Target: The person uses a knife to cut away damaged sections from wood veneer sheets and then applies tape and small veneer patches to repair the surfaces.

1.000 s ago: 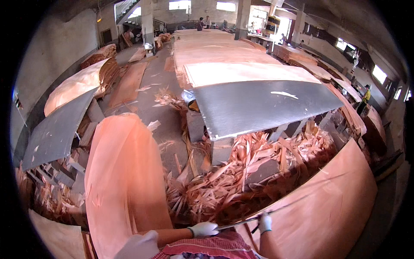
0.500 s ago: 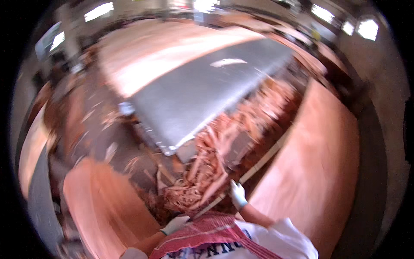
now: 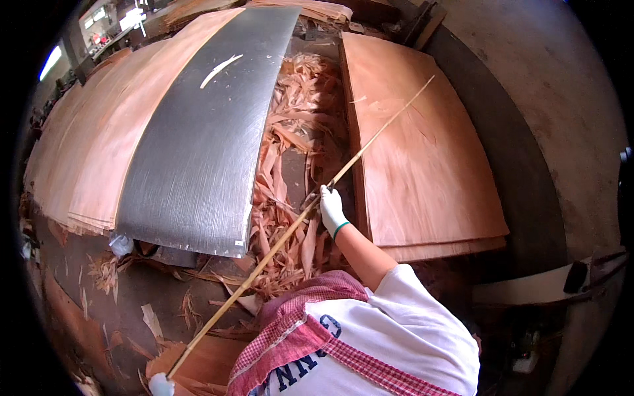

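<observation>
A long, thin bamboo stick (image 3: 264, 261) slants from the lower left to a tapering tip over the sheets on the right. My right hand (image 3: 333, 210), in a white glove with a green cuff edge, is closed around its middle. Something small and dark shows at those fingers, too little to name. At the stick's lower end, my white-gloved left hand (image 3: 161, 385) is closed on it, partly cut off by the picture's dark rim. Beneath the right hand lie heaped reddish veneer scraps (image 3: 271, 178), between a dark smooth tabletop (image 3: 198, 145) and a stack of veneer sheets (image 3: 422, 158).
More broad veneer sheets (image 3: 109, 138) lie along the dark tabletop's left side. A pale sliver (image 3: 221, 69) rests on that top. Loose scraps (image 3: 150, 321) litter the floor at lower left, where another veneer sheet (image 3: 205, 363) lies close to my body. A bare wall or floor surface (image 3: 528, 86) stretches at right.
My view has turned to the right. My hands have spread apart, the left outward to lower left and the right forward, and the stick now lies diagonally across the view.
</observation>
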Demonstrator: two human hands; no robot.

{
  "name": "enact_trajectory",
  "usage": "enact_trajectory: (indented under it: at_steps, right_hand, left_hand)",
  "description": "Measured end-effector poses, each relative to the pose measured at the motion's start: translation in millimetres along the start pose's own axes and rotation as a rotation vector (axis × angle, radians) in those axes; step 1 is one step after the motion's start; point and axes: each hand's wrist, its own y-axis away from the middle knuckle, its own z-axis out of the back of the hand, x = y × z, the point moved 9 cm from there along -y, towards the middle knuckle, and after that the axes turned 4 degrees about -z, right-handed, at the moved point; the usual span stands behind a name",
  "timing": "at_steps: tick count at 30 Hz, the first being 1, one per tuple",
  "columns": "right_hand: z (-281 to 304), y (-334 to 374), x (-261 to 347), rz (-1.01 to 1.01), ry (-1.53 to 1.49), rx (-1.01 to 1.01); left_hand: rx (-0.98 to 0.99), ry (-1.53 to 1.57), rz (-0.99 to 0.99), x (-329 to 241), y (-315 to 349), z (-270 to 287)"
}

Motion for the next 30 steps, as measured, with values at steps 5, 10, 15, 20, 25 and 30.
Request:
enact_trajectory:
  at_steps: [5, 10, 15, 20, 25, 30]
  right_hand:
    - [-57, 78, -99, -0.038, 0.375, 0.234]
    - [-86, 95, -180, -0.259, 0.107, 0.239]
    - [-96, 97, -199, -0.4, 0.194, 0.351]
    - [-167, 80, -178, -0.285, 0.176, 0.462]
    - [-226, 84, -161, -0.255, 0.277, 0.674]
    - [-200, 115, -153, -0.159, 0.342, 0.731]
  left_hand:
    - [-0.475, 0.274, -0.266, -88, -31, 102]
    - [-0.286, 0.005, -0.189, 8, -20, 69]
    - [-0.201, -0.147, 0.161, 137, 25, 29]
    - [0.025, 0.023, -0.11, 20, 30, 18]
    - [0.369, 0.753, -0.214, -28, 23, -95]
    - [0.095, 0.27, -0.299, -72, 40, -92]
